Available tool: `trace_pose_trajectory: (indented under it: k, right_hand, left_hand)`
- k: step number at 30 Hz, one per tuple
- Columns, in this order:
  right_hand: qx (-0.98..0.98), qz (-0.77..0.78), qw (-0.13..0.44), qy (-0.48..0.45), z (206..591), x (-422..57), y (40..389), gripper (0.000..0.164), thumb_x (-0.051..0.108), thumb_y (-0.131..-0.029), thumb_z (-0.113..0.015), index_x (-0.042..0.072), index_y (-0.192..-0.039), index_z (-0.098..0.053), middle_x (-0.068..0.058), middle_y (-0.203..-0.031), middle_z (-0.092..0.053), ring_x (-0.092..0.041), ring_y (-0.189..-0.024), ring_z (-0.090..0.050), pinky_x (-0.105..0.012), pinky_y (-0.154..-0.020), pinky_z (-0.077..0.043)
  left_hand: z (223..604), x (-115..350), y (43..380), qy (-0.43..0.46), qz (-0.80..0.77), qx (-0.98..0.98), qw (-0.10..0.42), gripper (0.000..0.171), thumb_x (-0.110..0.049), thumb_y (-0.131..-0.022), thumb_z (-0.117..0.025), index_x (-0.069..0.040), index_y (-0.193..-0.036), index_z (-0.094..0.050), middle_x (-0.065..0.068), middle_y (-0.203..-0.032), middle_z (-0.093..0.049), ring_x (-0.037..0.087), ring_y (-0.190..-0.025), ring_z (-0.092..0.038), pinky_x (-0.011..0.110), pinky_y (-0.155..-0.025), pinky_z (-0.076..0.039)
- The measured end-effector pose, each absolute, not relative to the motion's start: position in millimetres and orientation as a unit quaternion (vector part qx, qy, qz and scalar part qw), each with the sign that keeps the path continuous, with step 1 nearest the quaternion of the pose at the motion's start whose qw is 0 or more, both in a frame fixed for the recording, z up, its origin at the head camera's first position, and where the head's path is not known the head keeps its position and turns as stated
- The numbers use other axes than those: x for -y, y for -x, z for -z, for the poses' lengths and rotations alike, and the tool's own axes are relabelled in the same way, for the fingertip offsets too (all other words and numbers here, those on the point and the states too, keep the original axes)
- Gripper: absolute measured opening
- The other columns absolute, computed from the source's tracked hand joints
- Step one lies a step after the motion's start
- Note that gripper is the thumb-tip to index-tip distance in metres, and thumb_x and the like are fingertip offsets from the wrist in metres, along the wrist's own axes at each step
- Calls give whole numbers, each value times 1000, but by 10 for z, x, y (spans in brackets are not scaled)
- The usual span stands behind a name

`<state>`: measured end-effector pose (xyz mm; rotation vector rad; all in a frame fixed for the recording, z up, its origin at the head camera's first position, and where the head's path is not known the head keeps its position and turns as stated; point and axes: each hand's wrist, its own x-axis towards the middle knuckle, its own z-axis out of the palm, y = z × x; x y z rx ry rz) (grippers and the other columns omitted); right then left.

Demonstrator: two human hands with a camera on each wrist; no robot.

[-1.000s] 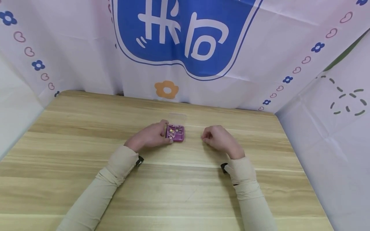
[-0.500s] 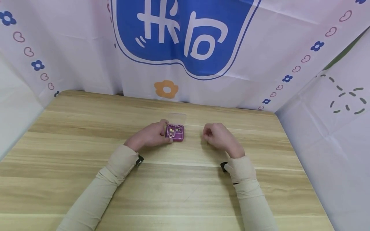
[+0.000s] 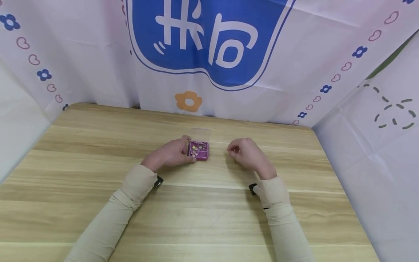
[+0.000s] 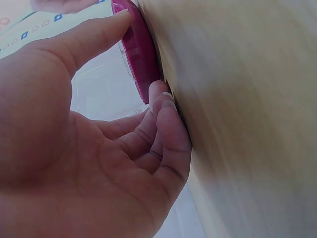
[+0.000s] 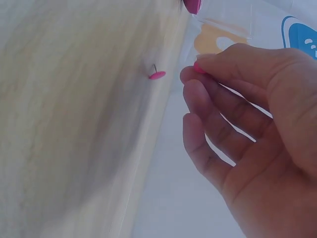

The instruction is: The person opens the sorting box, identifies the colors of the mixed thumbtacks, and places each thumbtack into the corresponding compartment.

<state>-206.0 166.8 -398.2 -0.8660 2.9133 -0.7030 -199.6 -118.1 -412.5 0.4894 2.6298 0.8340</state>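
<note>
A small magenta compartment case [image 3: 202, 155] lies on the table, its clear lid [image 3: 200, 134] tipped back. Several tiny gold and silver pieces sit in its compartments. My left hand [image 3: 171, 153] grips the case from the left, thumb at the near corner and fingers along the side. To the right of the case, my right hand [image 3: 248, 154] is held over the table. In the right wrist view its thumb and index finger pinch a small pink piece [image 5: 199, 67], mostly hidden. Nearby on the tabletop is a pink thumbtack-like disc [image 5: 157, 75] with a thin pin pointing up.
The wooden table [image 3: 183, 218] runs back to a hanging white cloth [image 3: 98, 72] with a blue printed panel. More white cloth [image 3: 376, 163] hangs along the right side. Both wrists wear a dark strap-mounted piece.
My right hand has shifted slightly, its index finger reaching a little farther left. The left hand and the case have stayed in place.
</note>
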Motion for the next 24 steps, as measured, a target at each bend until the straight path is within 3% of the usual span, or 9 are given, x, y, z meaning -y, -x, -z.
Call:
trace_pose_trajectory:
  k: [6,12,17,22,24]
  right_hand:
    - [-932,222,18,285,3952,-1537,2066,12,7,-84,-67,5,-94,-73,-3,-87,-69,-11,-76,-58,-32,-72,-52]
    - [-924,217,21,314,3928,-1309,2072,13,6,-85,-67,4,-96,-72,-5,-91,-71,-11,-78,-59,-30,-74,-53]
    - [-912,219,29,345,3919,-1096,2068,12,5,-83,-69,7,-94,-73,-3,-90,-71,-9,-76,-59,-28,-72,-52]
    - [-905,219,30,364,3913,-924,2067,11,7,-81,-71,10,-91,-75,0,-87,-71,-7,-75,-58,-26,-70,-52]
    - [-904,216,28,368,3917,-875,2073,10,7,-81,-72,10,-90,-75,0,-86,-71,-7,-76,-59,-26,-71,-52]
  left_hand:
    - [4142,1189,1992,-180,-305,-920,168,91,-38,-82,-72,4,-144,-21,19,-134,-49,21,-65,-53,34,-59,-49]
    - [4130,1181,1997,-176,-304,-921,170,91,-39,-81,-72,1,-145,-21,14,-100,-67,20,-62,-54,33,-58,-49]
    - [4108,1190,1988,-189,-303,-920,162,88,-37,-81,-73,4,-142,-24,17,-107,-64,19,-62,-54,33,-58,-49]
    - [4098,1198,1980,-188,-304,-919,165,88,-37,-81,-72,3,-142,-24,8,-73,-63,19,-60,-53,33,-54,-48]
    - [4099,1205,1982,-187,-306,-919,165,87,-37,-82,-72,3,-142,-24,6,-69,-61,18,-59,-53,33,-54,-47]
